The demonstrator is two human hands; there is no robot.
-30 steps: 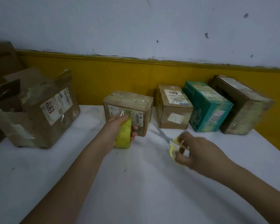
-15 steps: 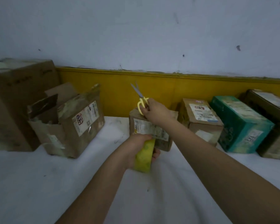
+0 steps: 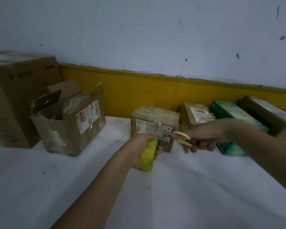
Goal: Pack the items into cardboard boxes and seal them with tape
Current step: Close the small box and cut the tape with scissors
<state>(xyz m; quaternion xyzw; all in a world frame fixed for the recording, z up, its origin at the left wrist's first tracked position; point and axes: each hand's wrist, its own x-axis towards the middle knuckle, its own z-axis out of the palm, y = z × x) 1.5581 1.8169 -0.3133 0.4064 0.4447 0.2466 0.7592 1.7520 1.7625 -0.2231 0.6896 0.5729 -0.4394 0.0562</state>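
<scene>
I see the left hand [image 3: 139, 142] in the middle of the frame. Its fingers curl tight around a fat yellow roll of tape [image 3: 146, 157], which stands on its edge just above the white table cover [image 3: 155, 195]. To the right of it, the right hand [image 3: 203, 139] grips a pair of scissors with yellow handles [image 3: 182, 138]. The fingers are wrapped around the handles. The blades point left, toward the top of the roll, but they are dark and blurry, so I cannot tell if they are apart.

Right behind both hands sits a small brown cardboard box with a white label on its front [image 3: 153, 119]. Its top is closed and shiny with tape. To the right of it, in a row along the yellow strip of wall [image 3: 139, 90], are another brown box with a white sticker [image 3: 195, 114], a green box [image 3: 238, 123] and a dark brown box [image 3: 267, 113].

On the left side of the frame stands a torn brown box with its flaps open [image 3: 73, 126]. A big closed cardboard box [image 3: 15, 96] fills the far left edge behind it.
</scene>
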